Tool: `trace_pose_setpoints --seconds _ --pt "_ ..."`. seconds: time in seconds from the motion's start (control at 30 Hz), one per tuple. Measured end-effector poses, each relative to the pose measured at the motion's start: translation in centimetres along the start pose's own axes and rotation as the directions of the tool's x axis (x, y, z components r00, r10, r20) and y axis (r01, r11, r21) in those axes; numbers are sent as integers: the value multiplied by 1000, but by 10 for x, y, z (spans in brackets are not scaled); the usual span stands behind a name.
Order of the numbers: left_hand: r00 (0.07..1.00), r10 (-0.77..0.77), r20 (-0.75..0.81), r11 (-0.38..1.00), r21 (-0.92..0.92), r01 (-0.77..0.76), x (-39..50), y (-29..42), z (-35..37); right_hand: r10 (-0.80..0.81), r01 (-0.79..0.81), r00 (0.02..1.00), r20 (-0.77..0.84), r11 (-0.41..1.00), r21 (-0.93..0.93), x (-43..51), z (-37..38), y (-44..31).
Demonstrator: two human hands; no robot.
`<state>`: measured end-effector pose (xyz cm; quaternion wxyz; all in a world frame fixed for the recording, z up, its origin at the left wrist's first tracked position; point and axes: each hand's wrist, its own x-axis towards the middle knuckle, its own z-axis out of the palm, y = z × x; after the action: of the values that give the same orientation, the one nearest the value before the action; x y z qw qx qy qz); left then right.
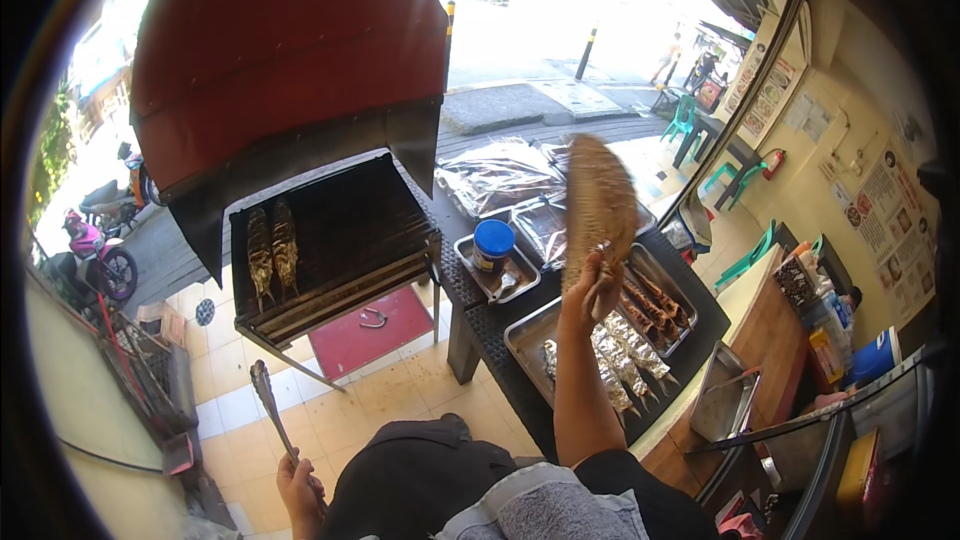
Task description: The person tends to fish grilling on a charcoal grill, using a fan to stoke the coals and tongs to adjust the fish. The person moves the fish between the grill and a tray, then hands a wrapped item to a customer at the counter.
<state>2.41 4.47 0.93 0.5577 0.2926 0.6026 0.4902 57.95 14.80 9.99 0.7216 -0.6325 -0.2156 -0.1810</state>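
Raised over the dark table, my right hand [589,292] grips the handle of a woven hand fan [598,202], whose edge is blurred. Low at the left, my left hand [301,491] holds metal tongs [274,412] pointing up, apart from the grill. Two fish, one [259,255] beside the other [285,247], lie at the left end of the charcoal grill [352,217], under a red hood [292,52]. Behind my right forearm, several foil-wrapped fish [630,349] rest in a metal tray [525,337]; the forearm hides part of it.
On the black woven table [487,330] stand a blue-lidded tub [493,240], a plastic-covered tray [499,180] and a tray of browned skewers [656,300]. A wooden counter [780,330] with a metal pan [724,394] runs along the right. Motorcycles [105,255] are parked at left.
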Motion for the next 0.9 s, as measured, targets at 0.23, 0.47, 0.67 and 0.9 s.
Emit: trace_pose_setpoints --seconds 0.23,0.47,0.67,0.9 --pt "997 -19 74 1000 23 17 2 0 6 -332 -404 -400 854 901 161 -141 -46 -42" --pt "999 -9 39 999 39 8 -5 7 4 223 -211 895 387 975 -75 -14 -29 -8" --pt "1000 15 -8 1000 -4 -15 -1 -5 -1 -236 216 681 694 969 118 -82 -28 -55" --pt "998 53 -21 999 -12 -53 7 -5 -15 -178 -670 147 973 705 231 -93 -28 -21"
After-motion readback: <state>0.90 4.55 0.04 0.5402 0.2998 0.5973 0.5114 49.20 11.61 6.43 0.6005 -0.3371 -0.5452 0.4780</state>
